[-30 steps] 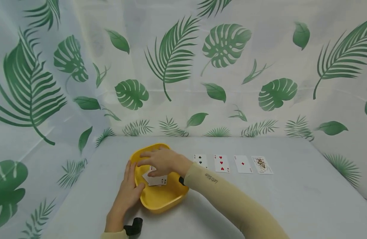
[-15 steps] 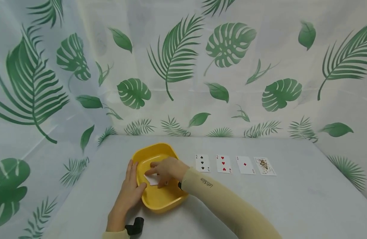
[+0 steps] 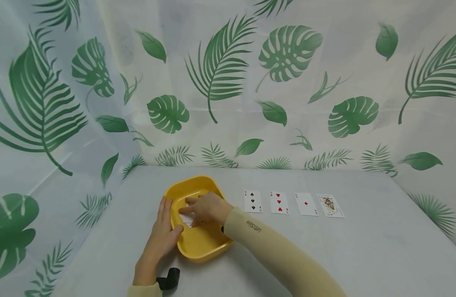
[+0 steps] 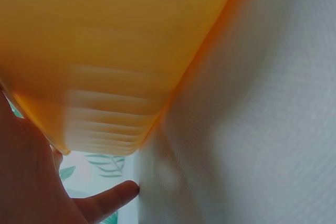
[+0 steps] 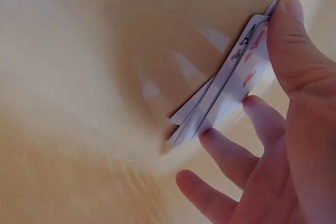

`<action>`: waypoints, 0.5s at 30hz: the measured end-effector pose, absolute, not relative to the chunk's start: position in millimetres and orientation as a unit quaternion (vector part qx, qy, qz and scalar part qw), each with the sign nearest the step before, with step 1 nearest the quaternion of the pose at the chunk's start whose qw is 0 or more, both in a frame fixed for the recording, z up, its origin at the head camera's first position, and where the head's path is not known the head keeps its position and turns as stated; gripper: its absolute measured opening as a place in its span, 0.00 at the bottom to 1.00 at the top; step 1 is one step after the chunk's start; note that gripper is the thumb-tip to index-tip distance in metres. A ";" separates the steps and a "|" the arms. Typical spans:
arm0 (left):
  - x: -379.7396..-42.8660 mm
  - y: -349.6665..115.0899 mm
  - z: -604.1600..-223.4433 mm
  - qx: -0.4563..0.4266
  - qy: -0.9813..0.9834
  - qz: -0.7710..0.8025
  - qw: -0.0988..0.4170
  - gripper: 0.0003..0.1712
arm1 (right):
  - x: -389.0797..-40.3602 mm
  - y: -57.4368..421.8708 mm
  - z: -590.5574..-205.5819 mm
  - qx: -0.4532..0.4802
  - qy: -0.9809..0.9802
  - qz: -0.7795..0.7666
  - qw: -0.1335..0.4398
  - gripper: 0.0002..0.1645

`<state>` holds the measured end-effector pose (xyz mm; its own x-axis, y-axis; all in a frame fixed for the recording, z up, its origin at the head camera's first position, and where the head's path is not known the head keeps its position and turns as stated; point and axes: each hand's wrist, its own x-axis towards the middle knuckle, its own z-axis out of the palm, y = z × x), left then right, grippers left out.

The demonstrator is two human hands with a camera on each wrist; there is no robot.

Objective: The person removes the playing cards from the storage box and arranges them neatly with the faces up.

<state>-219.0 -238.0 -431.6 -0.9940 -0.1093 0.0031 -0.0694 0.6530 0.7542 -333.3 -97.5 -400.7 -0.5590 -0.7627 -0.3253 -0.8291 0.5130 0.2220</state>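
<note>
Yellow tray (image 3: 199, 247) touches the left hand (image 3: 163, 233), fingers extended; inside, the right hand (image 3: 208, 208) pinches cards (image 5: 223, 93), fingers half-bent

Passable above the near end of the yellow tray (image 3: 199, 244); blocked at its left rim by the left hand (image 3: 162, 233), over the inside cards (image 5: 226, 92) by the right hand (image 3: 208, 208)

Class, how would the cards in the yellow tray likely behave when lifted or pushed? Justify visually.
The cards look thin, so probably light and slightly bendy. Their edges sit fanned, so they may slide apart unless the right hand pinches them all. The yellow tray looks smooth, so pushed cards might skid.
</note>
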 end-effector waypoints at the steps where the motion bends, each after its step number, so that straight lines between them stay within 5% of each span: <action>1: -219.1 -238.1 -431.5 0.050 -0.909 -0.413 0.021 0.49 | -333.6 -98.6 -401.4 -0.463 0.863 0.185 0.087 0.40; 15: -221.3 -236.4 -432.5 0.063 -0.911 -0.408 0.020 0.49 | -338.8 -109.3 -403.2 -0.466 0.868 0.129 0.110 0.34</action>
<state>-221.3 -236.4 -432.5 -0.9912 -0.1316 -0.0151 -0.0989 0.6597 0.7449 -338.8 -109.3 -403.2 -0.5418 -0.7806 -0.3116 -0.8375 0.5326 0.1222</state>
